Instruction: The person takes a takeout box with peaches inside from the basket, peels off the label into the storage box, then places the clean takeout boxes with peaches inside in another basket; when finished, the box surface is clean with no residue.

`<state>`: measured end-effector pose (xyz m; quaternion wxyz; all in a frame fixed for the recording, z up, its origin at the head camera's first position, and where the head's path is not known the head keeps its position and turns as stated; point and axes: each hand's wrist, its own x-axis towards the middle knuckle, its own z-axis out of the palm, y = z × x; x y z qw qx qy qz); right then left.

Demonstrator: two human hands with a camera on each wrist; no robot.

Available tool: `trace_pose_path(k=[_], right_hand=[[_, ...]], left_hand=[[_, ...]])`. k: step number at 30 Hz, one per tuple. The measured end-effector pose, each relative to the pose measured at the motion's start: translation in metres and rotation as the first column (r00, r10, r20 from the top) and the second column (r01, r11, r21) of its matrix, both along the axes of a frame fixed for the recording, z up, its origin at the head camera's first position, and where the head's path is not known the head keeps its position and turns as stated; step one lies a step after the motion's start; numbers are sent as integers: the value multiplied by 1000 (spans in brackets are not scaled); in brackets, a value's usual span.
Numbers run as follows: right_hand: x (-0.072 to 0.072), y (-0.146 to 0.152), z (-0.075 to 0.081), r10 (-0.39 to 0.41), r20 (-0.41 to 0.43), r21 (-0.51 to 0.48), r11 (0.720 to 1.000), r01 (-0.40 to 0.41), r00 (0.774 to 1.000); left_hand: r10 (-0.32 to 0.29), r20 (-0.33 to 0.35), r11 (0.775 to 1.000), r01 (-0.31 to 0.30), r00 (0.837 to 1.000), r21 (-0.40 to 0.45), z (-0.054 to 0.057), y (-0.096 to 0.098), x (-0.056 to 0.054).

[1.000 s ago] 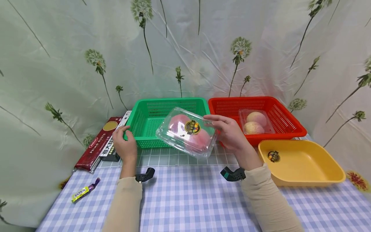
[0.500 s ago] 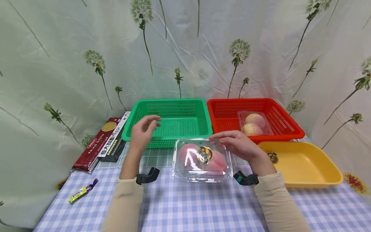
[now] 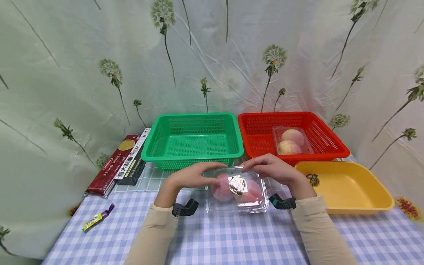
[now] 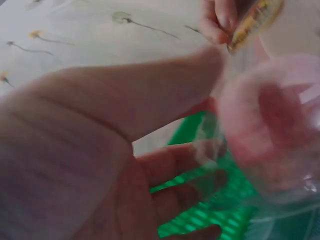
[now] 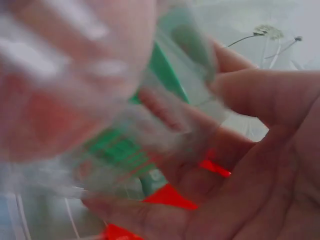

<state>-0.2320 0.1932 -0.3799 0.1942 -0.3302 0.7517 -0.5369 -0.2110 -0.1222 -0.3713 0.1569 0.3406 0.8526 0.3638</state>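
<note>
A clear plastic fruit box [image 3: 236,208] with pink peaches [image 3: 253,190] inside and a round label [image 3: 237,185] on its lid is held above the front part of the table. My left hand [image 3: 190,176] grips its left end, thumb over the lid and fingers at the back edge. At the right end, my right hand [image 3: 276,170] holds the box with thumb and fingers. The left wrist view shows the left fingers behind the clear plastic, beside a peach [image 4: 270,115]. Through the blurred plastic in the right wrist view, the right fingers [image 5: 145,215] reach around the box.
Behind the hands stand a green basket [image 3: 195,159] and a red basket [image 3: 261,115], the red one with a second fruit box [image 3: 308,145]. A yellow tray [image 3: 351,187] sits at right. Pasta packs [image 3: 114,165] and a candy bar [image 3: 97,218] lie at left.
The right hand has brought the fruit box down toward me and levelled it. The left hand has moved right from the green basket's left side and taken hold of the box's left end.
</note>
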Motion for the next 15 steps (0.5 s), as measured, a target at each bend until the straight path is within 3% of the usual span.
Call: trace_pose_path(k=[3,6,11,15], right_hand=[[3,-2,3,-12,-51,115,993,18,999],[6,-3,9,-10,-104,220,975,33,994],[14,0,24,-10,-217,329,941,83,976],[20,5,34,-17,-245,333,937,101,969]], left_hand=[[-21,44,998,23,999,-54,-11,1,-3],[-12,107,999,16,994,-40,-22,1,-8],[14,161,996,-27,987,80,-39,-1,-17],[20,186,972,-62,982,225,-51,1,-22]])
